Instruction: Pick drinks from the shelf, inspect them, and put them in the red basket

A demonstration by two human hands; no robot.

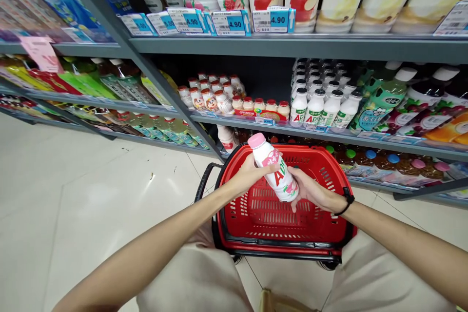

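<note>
A white milk drink bottle (280,173) with a pink cap and a pink and green label is held tilted over the red shopping basket (268,241). My left hand (250,173) grips its upper part, thumb across the label. Around the lower right side of the bottle are the fingers of my right hand (310,190), partly hidden behind it. A black band circles my right wrist. Below the bottle, the slotted basket floor shows, and a black handle sticks out at the basket's left.
Grey shelves (263,48) run across in front, with large bottles and price tags above. Small white bottles with dark caps (316,107) and red-capped bottles (210,97) stand on the middle shelf. Coloured-cap bottles (371,163) line the bottom. Tiled floor (91,195) lies left.
</note>
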